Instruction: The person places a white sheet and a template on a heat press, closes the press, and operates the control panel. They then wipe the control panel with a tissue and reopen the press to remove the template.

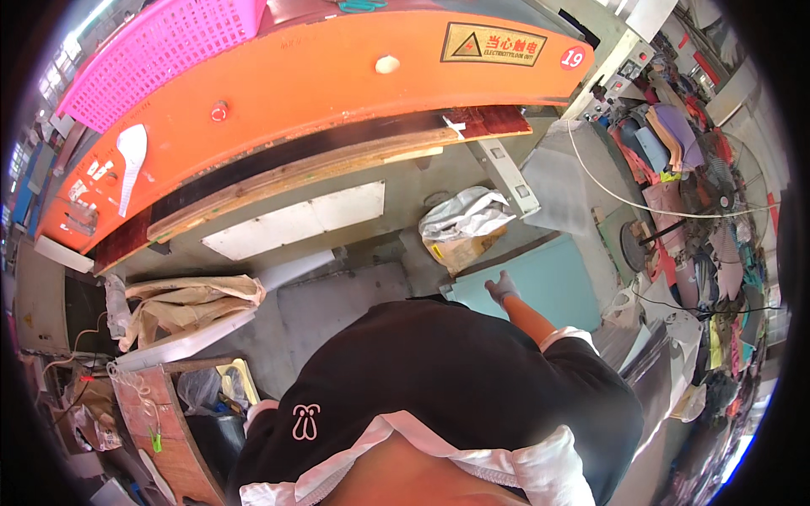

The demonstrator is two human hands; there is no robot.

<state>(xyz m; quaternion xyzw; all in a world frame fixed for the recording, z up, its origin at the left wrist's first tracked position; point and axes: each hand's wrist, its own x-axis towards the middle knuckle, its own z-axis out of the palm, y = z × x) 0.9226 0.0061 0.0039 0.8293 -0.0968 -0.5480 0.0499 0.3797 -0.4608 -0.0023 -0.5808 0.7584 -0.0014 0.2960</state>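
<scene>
My right hand (502, 288), in a thin greyish glove with bare fingertips, reaches forward and down over a pale teal sheet (553, 287). Its fingers look stretched and apart, with nothing seen in them. Whether it touches the sheet I cannot tell. The sheet seems to lie on a low stack at my right. My left hand is hidden; only the white cuff (263, 410) of that sleeve shows beside my body.
An orange machine front (337, 83) with a wooden-edged bench (337, 160) spans ahead. A cardboard box (468, 251) topped with white plastic stands beyond the sheet. Left are tan cloth (190, 304), a wooden board (156, 413) and a black bin (215, 438). A fan (633, 244) stands right.
</scene>
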